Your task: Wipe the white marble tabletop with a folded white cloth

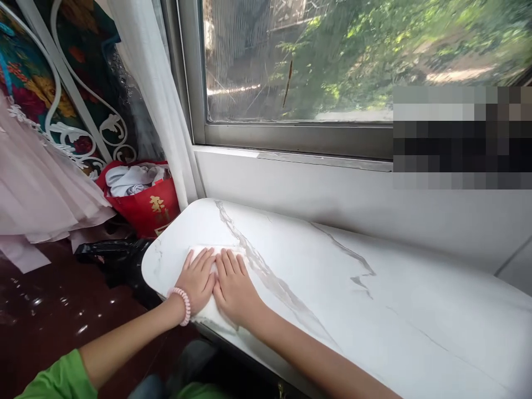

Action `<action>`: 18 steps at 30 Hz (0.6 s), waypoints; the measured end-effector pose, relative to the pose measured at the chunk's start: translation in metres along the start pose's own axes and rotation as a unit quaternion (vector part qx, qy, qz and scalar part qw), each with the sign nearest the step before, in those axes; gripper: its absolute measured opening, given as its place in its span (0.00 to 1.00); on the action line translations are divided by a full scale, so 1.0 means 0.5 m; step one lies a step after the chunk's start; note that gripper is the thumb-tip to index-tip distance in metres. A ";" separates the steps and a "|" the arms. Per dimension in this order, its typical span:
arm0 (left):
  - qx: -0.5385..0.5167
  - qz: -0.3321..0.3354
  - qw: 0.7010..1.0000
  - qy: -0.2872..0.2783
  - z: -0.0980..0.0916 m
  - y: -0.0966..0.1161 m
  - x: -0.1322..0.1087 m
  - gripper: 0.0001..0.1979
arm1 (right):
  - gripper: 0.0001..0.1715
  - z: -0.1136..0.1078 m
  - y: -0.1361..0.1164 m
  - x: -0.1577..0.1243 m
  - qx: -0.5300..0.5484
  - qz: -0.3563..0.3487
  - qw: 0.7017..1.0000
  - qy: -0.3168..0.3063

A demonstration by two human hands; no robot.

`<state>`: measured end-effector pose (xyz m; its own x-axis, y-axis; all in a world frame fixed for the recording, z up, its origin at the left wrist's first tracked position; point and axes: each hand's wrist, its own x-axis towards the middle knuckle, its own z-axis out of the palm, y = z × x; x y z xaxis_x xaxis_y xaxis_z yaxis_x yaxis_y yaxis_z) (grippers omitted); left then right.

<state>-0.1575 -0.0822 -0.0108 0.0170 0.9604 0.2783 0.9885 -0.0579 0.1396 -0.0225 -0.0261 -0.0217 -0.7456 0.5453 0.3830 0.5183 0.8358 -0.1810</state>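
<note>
Both hands lie flat, side by side, on a thin white cloth or tissue (220,318) at the left end of a white marble-patterned tabletop (316,277). My left hand (198,281), with a pink beaded or coiled band (185,307) at the wrist, presses on its left part with fingers stretched out. Just beside it, my right hand (233,288) rests on the cloth too, its fingers straight and pointing away from me. The thumbs meet or nearly meet. Much of the cloth is hidden under the palms, and its white blends with the tabletop.
Behind the table stands a white wall (291,183) below a grey-framed window (299,136). A white curtain (149,83) hangs at the left corner. Left of the table are a red bag (145,210) with white fabric inside, a black plastic object (120,252) and pale pink fabric (45,188).
</note>
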 end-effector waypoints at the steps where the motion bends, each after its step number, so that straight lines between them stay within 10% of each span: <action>1: -0.001 0.001 1.000 -0.002 -0.003 0.005 -0.005 0.23 | 0.30 -0.008 -0.003 -0.004 -0.005 -0.002 1.000 -0.001; 10: -0.021 0.030 0.999 -0.029 -0.011 0.010 0.025 0.22 | 0.19 -0.062 -0.006 0.018 -0.029 0.044 0.998 -0.037; 18: -0.035 0.103 0.991 -0.075 0.017 -0.054 0.239 0.14 | 0.31 -0.016 0.116 0.129 0.095 0.187 0.971 -0.111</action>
<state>-0.1809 0.0366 0.0106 0.2443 0.9558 0.1637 0.9492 -0.2703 0.1612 -0.0372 0.0571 -0.0002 -0.6032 0.7955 0.0578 0.6990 0.5622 -0.4420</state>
